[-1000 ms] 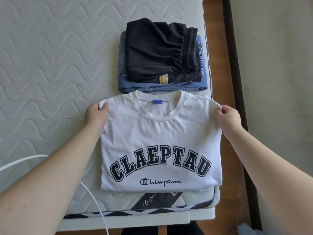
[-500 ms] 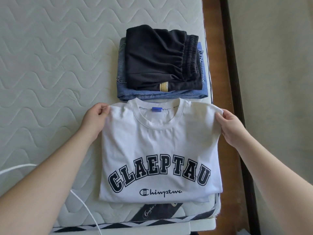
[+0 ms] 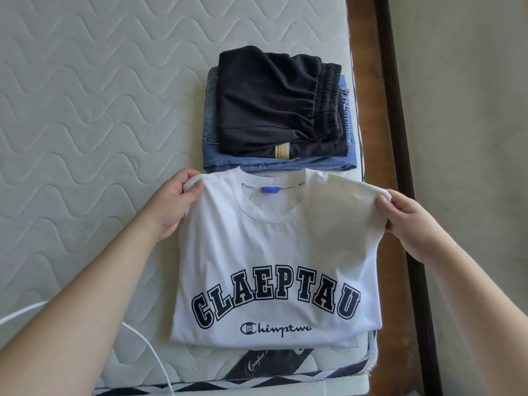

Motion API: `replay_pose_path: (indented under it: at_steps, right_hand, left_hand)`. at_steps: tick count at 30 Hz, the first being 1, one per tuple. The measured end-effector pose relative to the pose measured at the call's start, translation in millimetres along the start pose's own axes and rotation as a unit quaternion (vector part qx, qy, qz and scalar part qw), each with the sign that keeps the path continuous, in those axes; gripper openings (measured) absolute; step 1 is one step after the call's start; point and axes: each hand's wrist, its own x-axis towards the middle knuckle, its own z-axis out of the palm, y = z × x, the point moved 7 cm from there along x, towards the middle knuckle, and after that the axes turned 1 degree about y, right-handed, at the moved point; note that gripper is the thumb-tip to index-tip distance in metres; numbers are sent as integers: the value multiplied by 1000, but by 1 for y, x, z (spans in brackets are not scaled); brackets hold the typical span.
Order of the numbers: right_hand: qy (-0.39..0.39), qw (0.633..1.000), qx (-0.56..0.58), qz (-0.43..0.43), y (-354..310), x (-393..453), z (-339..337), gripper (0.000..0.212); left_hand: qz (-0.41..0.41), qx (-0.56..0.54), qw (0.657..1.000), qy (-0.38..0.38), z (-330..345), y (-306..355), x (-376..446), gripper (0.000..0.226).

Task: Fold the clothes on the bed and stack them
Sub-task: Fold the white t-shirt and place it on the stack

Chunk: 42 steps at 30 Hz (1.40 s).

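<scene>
A folded white T-shirt [image 3: 274, 252] with dark block letters lies near the front edge of the quilted mattress [image 3: 85, 110]. My left hand [image 3: 174, 204] pinches its upper left shoulder corner. My right hand [image 3: 405, 221] pinches the upper right shoulder corner, which is raised off the mattress. Just beyond the collar sits a stack: folded black shorts [image 3: 274, 101] on top of folded blue jeans [image 3: 211, 132].
A white cable [image 3: 148, 347] curves across the mattress at the lower left. The mattress ends at the right beside a brown wooden bed frame [image 3: 368, 81] and a dark strip [image 3: 400, 138], with a beige floor [image 3: 463, 110] past them.
Both hands have closed tighter on the shirt's shoulder corners and lifted its top edge. The right corner now stands up off the mattress.
</scene>
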Motion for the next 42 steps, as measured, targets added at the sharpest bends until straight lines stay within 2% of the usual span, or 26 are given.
replay_pose_path:
  at_steps: [2,4,6,8,10,11,13,15,17,19,22,25,27,30,32,34,37,39,42]
  right_hand:
    - [-26,995,95,21,2,-3,2,32]
    - [-13,986,157,57,13,6,6,32]
    - [31,983,156,96,29,20,12,31]
    - [102,984,83,123,43,38,10,29]
    - [172,976,2,131,49,51,1,31]
    - [188,973,-19,129,48,54,-2,35]
    - [190,974,-32,116,44,55,-2,43]
    - [186,976,-37,106,42,49,-1,48]
    - [176,976,-36,123,47,42,-1,53]
    - [146,978,-23,148,57,34,-1,49]
    - [115,988,-11,105,60,23,-1,15]
    - [96,995,12,31,48,11,1,18]
    - [76,997,24,-4,41,4,5,19]
    - [74,995,55,-20,36,-5,5,20]
    - [64,993,102,-10,39,-12,7,22]
    - [41,992,118,10,45,-17,13,21]
    - [21,999,29,12,48,-20,21,16]
    - [50,999,-19,-10,45,-22,22,15]
    - [162,981,-87,-56,37,-31,18,11]
  left_hand:
    - [-34,-98,994,-34,3,-3,0,8]
    - [-61,-131,989,-24,1,-12,8,9]
    - [-89,-57,993,47,-5,-22,17,14]
    - [-85,81,985,123,-16,-28,24,14]
    - [-41,204,965,163,-22,-21,27,6]
    - [-8,266,948,176,-22,-14,25,11]
    - [108,392,891,202,-12,8,20,26]
    - [219,448,842,205,17,33,11,28]
    - [284,451,833,151,61,48,3,27]
    - [322,433,840,59,114,55,-1,28]
    - [309,436,841,-79,192,50,9,40]
    - [288,521,789,-153,248,43,30,58]
    - [268,568,756,-186,271,41,45,58]
    - [252,575,747,-219,285,46,56,29]
    - [223,547,772,-235,280,51,57,17]
    - [201,517,791,-256,273,55,51,16]
    - [177,498,797,-292,263,62,38,18]
    - [156,503,790,-314,257,64,32,22]
    - [150,543,755,-335,254,61,28,18]
